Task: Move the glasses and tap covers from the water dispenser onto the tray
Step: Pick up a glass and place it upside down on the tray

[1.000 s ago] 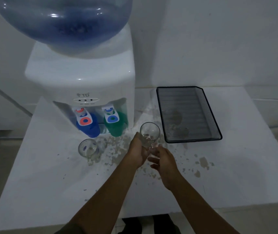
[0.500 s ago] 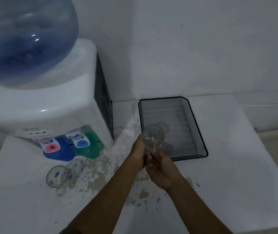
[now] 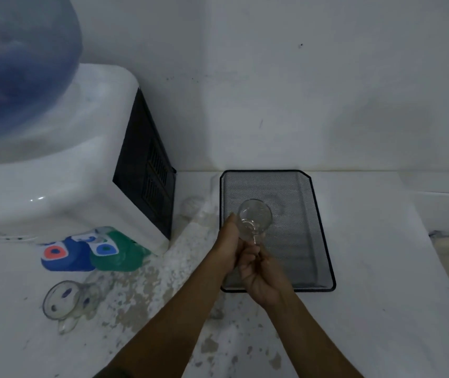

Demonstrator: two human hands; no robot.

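1. The tray [image 3: 324, 230] is the landmark: a black mesh tray lying flat on the white counter [image 3: 381, 296], its far edge against the wall.
2. A clear glass [image 3: 254, 216] is held in the air above the tray's left half, tilted so that its mouth faces the camera (its handle points down toward the hands).
3. The left hand [image 3: 227, 246] is at the tray's left rim, its fingers curled round the lower side of the glass.
4. The right hand [image 3: 263, 271] is over the tray's near-left corner, touching the left hand, fingers bent inward at the handle; whether they pinch it cannot be told.
5. A second glass [image 3: 65, 298] lies on its side on the counter, well left of the tray.
6. The dispenser [image 3: 62, 165] stands left of the tray, with a blue bottle [image 3: 18, 66] on top.
7. At its front sit a blue cover [image 3: 66, 255] and a green cover [image 3: 119, 253], side by side and touching, both left of the tray.
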